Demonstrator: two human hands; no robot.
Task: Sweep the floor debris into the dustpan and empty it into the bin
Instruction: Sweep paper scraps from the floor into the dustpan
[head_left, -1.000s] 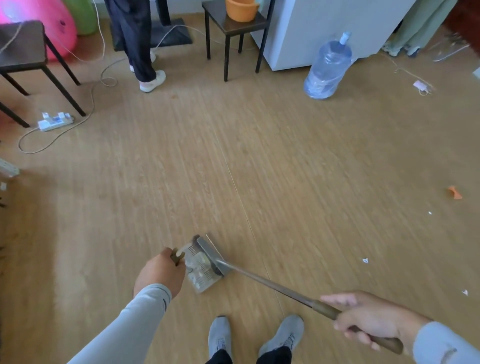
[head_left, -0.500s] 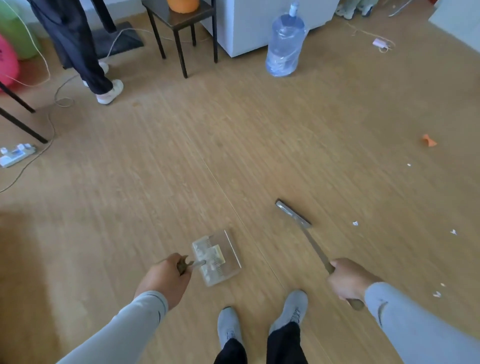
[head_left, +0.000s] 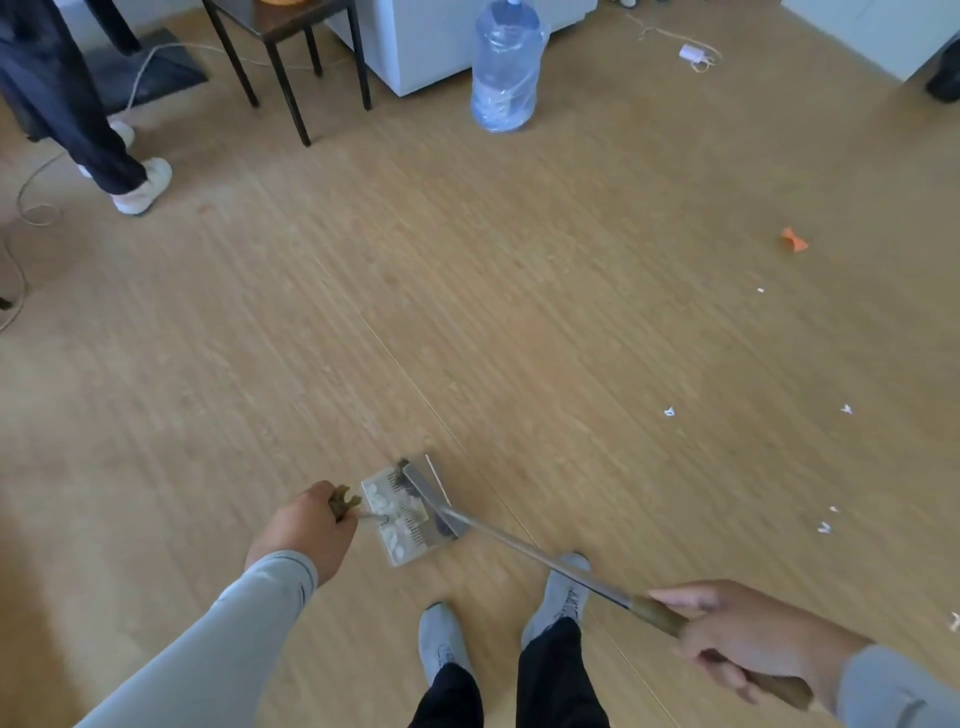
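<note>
Back over the clear plastic dustpan (head_left: 402, 514) comes my metal-shafted broom (head_left: 519, 545), right grip (head_left: 748, 639) clasping its wooden handle; left grip (head_left: 306, 530) holds the dustpan's handle.

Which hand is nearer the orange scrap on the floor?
Right. The right hand grips the broom handle at lower right, the orange scrap far beyond it; the left hand holds the dustpan farther left.

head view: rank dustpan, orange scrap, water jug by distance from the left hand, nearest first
Measured from the left hand:
1. dustpan: right beside the hand, which grips its handle, near the feet.
2. orange scrap: on the floor, well off to the right.
3. water jug: standing at the far end of the room by the white cabinet.
</note>
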